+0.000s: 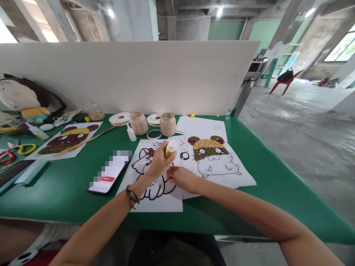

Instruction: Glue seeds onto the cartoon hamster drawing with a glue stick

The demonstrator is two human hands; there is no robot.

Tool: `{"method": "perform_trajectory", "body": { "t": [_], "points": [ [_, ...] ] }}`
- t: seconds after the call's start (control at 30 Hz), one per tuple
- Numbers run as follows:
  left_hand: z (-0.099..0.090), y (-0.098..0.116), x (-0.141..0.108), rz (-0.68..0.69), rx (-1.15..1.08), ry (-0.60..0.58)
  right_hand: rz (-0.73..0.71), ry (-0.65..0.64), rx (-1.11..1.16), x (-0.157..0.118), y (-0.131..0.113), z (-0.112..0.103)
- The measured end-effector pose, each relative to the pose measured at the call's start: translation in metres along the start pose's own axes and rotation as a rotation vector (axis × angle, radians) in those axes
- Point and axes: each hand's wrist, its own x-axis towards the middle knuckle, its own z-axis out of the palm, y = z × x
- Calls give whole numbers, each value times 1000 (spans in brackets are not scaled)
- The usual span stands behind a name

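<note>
My left hand point(161, 160) is wrapped round a white and yellow glue bottle point(170, 148), held above a line drawing of an animal point(158, 205). Reddish-brown bits point(151, 152) lie on the upper part of that drawing. Just below and right of the bottle is my right hand point(183, 179), its fingers pinched together over the paper; what they hold, if anything, is too small to tell. To the right lies a hamster drawing point(219, 168), its ears and head covered with green, red and yellow grains.
A phone point(109, 175) lies left of the drawing. Behind stand two jars point(139, 123), a small white bottle point(131, 133) and ribbon rolls point(120, 118). Scissors point(26, 149), a grain-covered picture point(69, 139) and a doll point(24, 98) are farther left. A white panel point(138, 77) borders the green table point(277, 207).
</note>
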Motion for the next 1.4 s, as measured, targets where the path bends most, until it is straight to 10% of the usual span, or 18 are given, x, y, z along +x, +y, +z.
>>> {"method": "perform_trajectory", "body": {
  "t": [0.37,0.73,1.4],
  "points": [
    [5,-32,-11,365,387,-54,147,169,239,4,67,-62],
    [0,-37,-7,483,511,-109,28,137,115,104,75,-37],
    [1,-38,-8,344,333,-204,18,112,-47,144,49,-31]
  ]
}}
